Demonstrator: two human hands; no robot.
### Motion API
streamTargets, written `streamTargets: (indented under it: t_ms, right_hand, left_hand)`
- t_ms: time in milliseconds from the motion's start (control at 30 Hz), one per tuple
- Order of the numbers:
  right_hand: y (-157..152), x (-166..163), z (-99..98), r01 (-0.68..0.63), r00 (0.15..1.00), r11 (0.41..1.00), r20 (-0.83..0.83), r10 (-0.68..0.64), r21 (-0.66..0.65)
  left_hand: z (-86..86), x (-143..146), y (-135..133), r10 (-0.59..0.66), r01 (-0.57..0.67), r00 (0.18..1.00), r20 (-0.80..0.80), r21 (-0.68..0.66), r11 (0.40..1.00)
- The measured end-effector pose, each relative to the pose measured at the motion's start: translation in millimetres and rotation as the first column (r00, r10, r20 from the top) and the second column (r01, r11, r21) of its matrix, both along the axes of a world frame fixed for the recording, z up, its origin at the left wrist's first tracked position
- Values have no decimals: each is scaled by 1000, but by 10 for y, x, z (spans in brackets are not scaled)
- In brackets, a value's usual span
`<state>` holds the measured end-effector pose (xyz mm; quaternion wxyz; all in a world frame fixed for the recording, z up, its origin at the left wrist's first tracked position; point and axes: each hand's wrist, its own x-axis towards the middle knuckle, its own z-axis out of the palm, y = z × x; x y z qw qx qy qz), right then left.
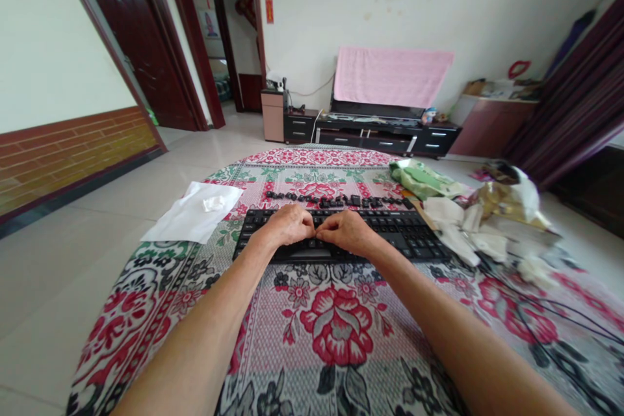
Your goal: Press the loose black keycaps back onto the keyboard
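Observation:
A black computer keyboard (pixel 407 244) lies flat across the round table. My left hand (pixel 291 223) rests over its left-middle part, fingers bent and pinched together near the lower key rows. Close beside it, my right hand (pixel 350 231) is closed the same way, its fingertips almost meeting the left ones just above the space bar (pixel 312 253). Whatever sits between the fingertips is too small and hidden to make out. Behind the keyboard, several loose black keycaps (pixel 355 200) form an uneven line on the cloth. Part of the key area is covered by my hands.
Left of the keyboard, a white paper sheet (pixel 182 218) carries a crumpled white tissue (pixel 213 203). A green plastic bag (pixel 424 179) and white gloves (pixel 453 227) lie at the right, with black cables (pixel 546 305) nearby. Flowered cloth (pixel 336 325) covers the table.

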<state>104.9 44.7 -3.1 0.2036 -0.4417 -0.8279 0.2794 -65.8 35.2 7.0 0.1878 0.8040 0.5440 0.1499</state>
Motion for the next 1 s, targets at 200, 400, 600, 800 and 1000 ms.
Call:
streamTargets:
  t_ms: [200, 400, 600, 800, 1000]
  right_hand:
    - [12, 1, 34, -30, 999, 998, 11, 30, 56]
    - [346, -10, 159, 152, 968, 913, 129, -214, 378]
    - [556, -79, 104, 99, 884, 915, 387, -262, 392]
    - [605, -38, 72, -34, 969, 932, 241, -58, 361]
    - [691, 42, 2, 34, 989, 935, 121, -82, 352]
  left_hand:
    - [-26, -18, 17, 22, -19, 998, 63, -52, 998]
    - [-33, -78, 43, 5, 16, 980, 197, -103, 995]
    - [-36, -127, 50, -40, 72, 959, 282, -102, 992]
    - [-22, -126, 35, -28, 67, 948, 316, -111, 992]
    - [127, -234, -26, 102, 0, 860, 500, -200, 980]
